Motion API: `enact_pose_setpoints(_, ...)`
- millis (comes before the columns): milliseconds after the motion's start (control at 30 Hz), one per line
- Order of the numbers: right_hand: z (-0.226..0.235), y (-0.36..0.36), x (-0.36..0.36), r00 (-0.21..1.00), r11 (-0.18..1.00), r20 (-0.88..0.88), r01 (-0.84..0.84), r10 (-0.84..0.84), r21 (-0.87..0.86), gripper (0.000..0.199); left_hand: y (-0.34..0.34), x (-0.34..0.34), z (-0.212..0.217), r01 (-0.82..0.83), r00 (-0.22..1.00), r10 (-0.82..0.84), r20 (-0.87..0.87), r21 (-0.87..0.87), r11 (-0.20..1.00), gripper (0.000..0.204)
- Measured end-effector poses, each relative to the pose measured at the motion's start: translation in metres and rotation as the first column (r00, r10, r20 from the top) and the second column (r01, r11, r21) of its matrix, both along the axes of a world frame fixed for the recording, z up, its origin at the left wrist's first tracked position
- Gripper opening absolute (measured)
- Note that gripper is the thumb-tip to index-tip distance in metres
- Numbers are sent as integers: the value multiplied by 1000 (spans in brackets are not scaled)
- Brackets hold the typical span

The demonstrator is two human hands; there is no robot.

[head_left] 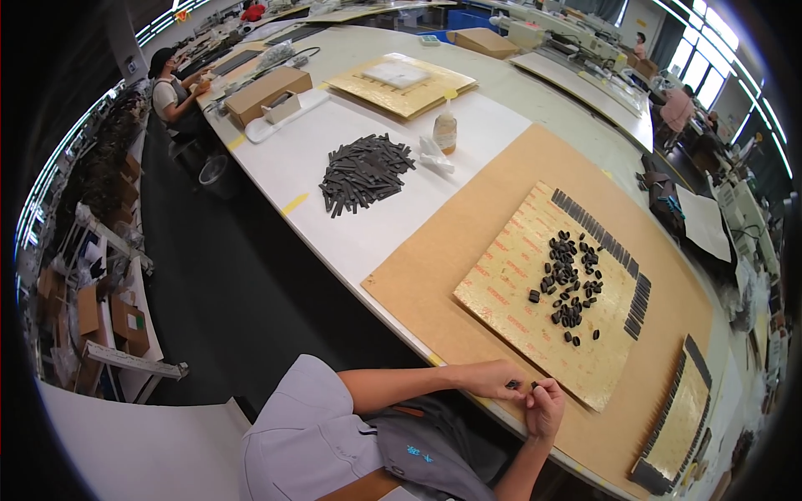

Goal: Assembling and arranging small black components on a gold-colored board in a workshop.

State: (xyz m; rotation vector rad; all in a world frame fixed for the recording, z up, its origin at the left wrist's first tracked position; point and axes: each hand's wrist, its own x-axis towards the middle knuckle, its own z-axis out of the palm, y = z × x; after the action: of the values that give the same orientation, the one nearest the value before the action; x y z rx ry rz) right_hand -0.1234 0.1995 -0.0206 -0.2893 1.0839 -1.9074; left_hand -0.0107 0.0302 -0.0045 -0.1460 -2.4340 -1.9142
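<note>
Close together at the table's near edge, both my hands are closed. My left hand [493, 379] pinches a small black strip [512, 384]. My right hand [545, 409] is closed on a small black piece [535, 385] at its fingertips; whether it belongs to the same strip I cannot tell. Beyond them lies a yellowish board [501, 288] with red print. Several small black loops [566, 275] are scattered on it. Flat black strips [595, 230] stand in a row along its far edge. Farther left, loose black strips [365, 174] form a heap on white paper.
A second board [681, 417] edged with black strips lies at the right. Brown paper [426, 259] covers the near table. Behind the heap are a glue bottle [445, 132], a stacked board [401, 88] and a cardboard box [267, 93]. Another person [174, 100] works at the far left.
</note>
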Motion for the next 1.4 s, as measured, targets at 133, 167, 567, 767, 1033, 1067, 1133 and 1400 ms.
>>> enact_pose_setpoints(133,3,-2,2,1000,1000,1,-3,3,28,9,-2,1,5,18,998,-17,58,-21,1000,20)
enact_pose_setpoints(167,4,-2,2,1000,1000,-1,-2,2,28,9,-3,2,6,19,998,-18,57,-21,1000,20)
enact_pose_setpoints(567,4,-3,3,999,999,-28,-18,18,33,6,-1,3,4,4,1000,-4,-11,36,999,16)
enact_pose_setpoints(767,3,-2,2,1000,1000,3,-9,9,23,7,-1,1,0,6,1000,-6,12,-1,1000,19)
enact_pose_setpoints(1033,5,-3,1,1000,999,3,-29,28,26,8,-3,-3,6,36,993,-35,115,-6,999,24)
enact_pose_setpoints(1067,4,-3,1,1000,999,2,-28,28,27,8,-3,-3,5,36,993,-35,115,-5,999,24)
enact_pose_setpoints(1133,4,-3,1,999,999,-5,-35,35,26,8,-4,-4,4,53,990,-49,128,-27,998,24)
enact_pose_setpoints(1400,2,-3,2,999,999,-16,-38,38,20,8,-3,-4,-1,63,994,-65,84,27,998,24)
